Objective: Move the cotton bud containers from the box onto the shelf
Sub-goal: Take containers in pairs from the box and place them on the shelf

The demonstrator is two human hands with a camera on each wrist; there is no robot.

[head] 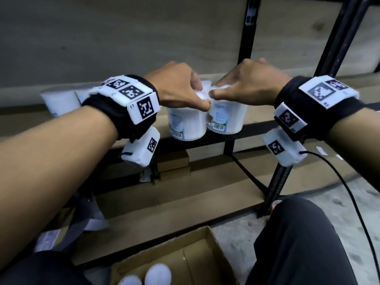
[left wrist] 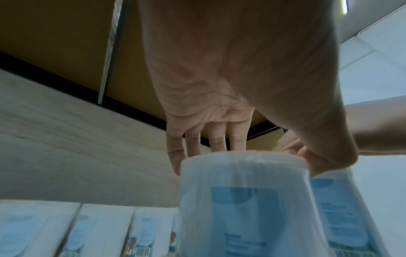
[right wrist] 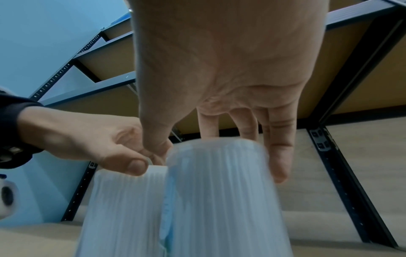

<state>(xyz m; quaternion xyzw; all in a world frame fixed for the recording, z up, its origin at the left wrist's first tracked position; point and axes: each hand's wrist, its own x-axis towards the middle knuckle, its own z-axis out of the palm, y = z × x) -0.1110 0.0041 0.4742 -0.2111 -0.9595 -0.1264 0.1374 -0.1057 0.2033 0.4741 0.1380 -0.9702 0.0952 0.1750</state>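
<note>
Two white cotton bud containers stand side by side at the front edge of the wooden shelf. My left hand grips the left container by its lid from above; the left wrist view shows the same tub with fingers behind it and thumb at its right. My right hand grips the right container the same way, seen close in the right wrist view. The two thumbs nearly touch. More containers stand in a row on the shelf to the left.
The open cardboard box sits on the floor below, with two white lids showing inside. A black shelf upright stands at right, a black cable trails over the floor, and my dark-trousered knee is beside the box.
</note>
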